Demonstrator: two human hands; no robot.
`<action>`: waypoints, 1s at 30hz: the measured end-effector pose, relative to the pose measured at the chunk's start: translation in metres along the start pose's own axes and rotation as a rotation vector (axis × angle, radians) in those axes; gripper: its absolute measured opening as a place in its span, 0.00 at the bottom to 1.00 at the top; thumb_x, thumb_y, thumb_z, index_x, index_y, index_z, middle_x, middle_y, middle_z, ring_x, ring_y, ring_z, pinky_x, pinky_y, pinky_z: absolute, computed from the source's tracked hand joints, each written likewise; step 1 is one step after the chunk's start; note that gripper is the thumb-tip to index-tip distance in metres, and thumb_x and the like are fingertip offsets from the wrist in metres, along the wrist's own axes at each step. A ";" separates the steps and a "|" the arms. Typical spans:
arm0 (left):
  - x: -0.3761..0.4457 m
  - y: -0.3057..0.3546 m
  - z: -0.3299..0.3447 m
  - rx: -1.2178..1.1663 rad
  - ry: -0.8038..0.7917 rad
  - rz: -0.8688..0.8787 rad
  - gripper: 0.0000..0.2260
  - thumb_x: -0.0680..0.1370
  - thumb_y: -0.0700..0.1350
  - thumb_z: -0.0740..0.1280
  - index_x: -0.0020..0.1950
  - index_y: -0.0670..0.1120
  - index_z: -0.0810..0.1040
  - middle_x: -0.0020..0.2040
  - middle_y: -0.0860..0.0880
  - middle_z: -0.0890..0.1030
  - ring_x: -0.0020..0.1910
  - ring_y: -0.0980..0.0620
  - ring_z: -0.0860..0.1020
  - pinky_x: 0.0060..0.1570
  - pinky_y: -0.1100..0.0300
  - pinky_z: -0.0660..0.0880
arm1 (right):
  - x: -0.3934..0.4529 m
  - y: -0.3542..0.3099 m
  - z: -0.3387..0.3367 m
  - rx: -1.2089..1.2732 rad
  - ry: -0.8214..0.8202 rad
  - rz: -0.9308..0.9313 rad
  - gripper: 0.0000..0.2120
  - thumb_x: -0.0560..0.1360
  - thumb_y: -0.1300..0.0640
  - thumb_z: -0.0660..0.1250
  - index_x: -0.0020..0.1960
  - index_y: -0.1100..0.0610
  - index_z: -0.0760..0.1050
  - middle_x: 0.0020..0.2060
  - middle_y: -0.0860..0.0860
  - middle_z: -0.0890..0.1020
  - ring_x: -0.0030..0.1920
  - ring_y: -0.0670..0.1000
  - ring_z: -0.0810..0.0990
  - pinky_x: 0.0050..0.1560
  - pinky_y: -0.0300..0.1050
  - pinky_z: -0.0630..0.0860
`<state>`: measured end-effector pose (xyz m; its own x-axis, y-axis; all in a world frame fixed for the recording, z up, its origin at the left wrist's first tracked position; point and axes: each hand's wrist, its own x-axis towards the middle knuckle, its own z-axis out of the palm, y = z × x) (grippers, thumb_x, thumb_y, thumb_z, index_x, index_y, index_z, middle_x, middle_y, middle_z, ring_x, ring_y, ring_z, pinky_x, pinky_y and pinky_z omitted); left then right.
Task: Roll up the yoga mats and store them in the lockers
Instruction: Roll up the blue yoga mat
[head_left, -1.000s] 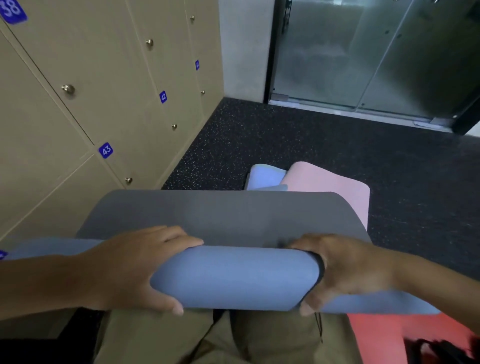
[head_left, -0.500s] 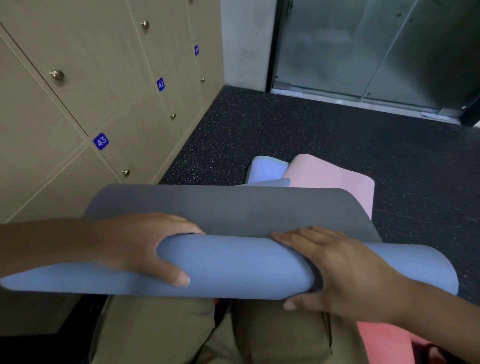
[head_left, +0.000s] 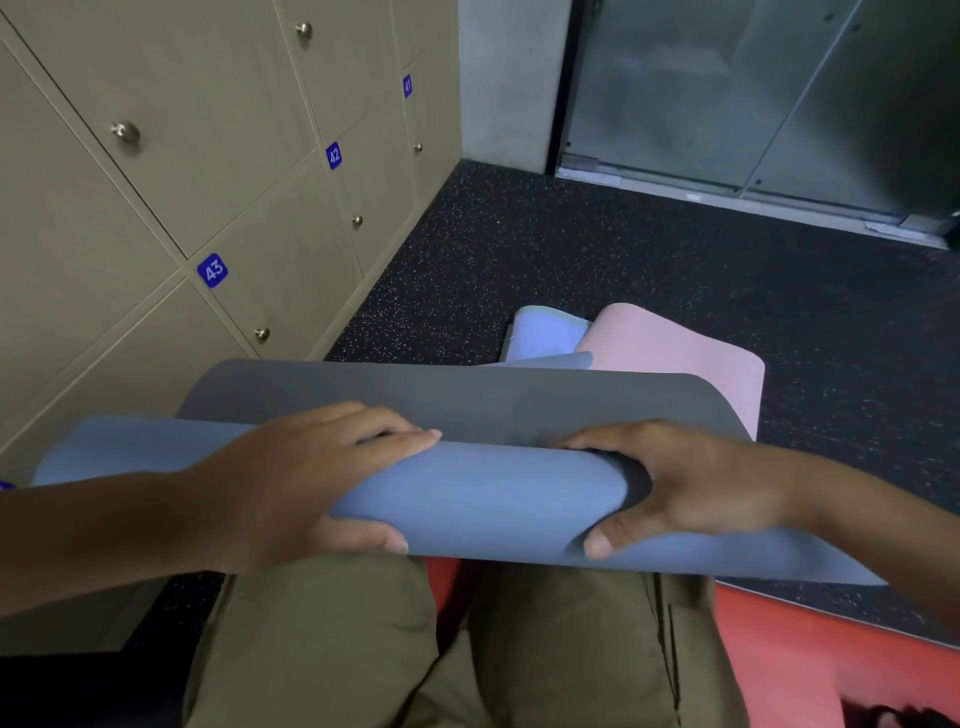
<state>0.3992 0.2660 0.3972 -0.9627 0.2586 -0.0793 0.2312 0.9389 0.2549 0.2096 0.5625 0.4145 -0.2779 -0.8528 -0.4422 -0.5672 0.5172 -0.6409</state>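
Since a moment ago, your right hand (head_left: 691, 486) has slid back to the roll's end, fingers over the top, thumb beneath, gripping the blue yoga mat (head_left: 467, 499). Your left hand (head_left: 322, 483) wraps the roll the same way, thumb under. That mat lies across your knees, its grey inner face (head_left: 467, 400) unrolled toward twelve o'clock. Beyond it, at one o'clock, lie a pink mat (head_left: 675, 348) and a light blue mat (head_left: 545, 332). At ten o'clock, lockers (head_left: 156, 208) carry blue tags reading 43 (head_left: 212, 270), 42 (head_left: 333, 155) and 41 (head_left: 407, 85).
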 end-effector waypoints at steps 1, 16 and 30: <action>0.001 -0.002 -0.001 -0.013 -0.009 -0.001 0.35 0.77 0.73 0.57 0.79 0.55 0.65 0.68 0.63 0.71 0.63 0.64 0.70 0.62 0.74 0.60 | 0.000 0.000 -0.001 -0.022 0.008 0.007 0.30 0.69 0.37 0.77 0.68 0.36 0.71 0.61 0.30 0.77 0.63 0.34 0.74 0.67 0.38 0.70; 0.049 -0.039 -0.014 -0.311 -0.248 -0.135 0.33 0.73 0.76 0.59 0.75 0.65 0.68 0.67 0.69 0.73 0.67 0.71 0.69 0.66 0.72 0.61 | 0.005 0.013 0.040 -0.668 0.434 -0.052 0.51 0.63 0.26 0.70 0.77 0.54 0.64 0.61 0.48 0.79 0.57 0.52 0.80 0.57 0.49 0.79; 0.036 -0.007 0.009 0.180 0.204 -0.032 0.34 0.76 0.70 0.61 0.74 0.49 0.74 0.69 0.53 0.76 0.65 0.51 0.76 0.65 0.56 0.69 | 0.038 0.020 -0.016 -0.200 0.101 0.067 0.36 0.62 0.38 0.81 0.64 0.34 0.68 0.56 0.35 0.80 0.58 0.40 0.77 0.62 0.45 0.74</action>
<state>0.3638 0.2712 0.3840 -0.9741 0.1942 0.1158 0.2039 0.9758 0.0790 0.1757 0.5388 0.3947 -0.3908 -0.8249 -0.4084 -0.6840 0.5571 -0.4709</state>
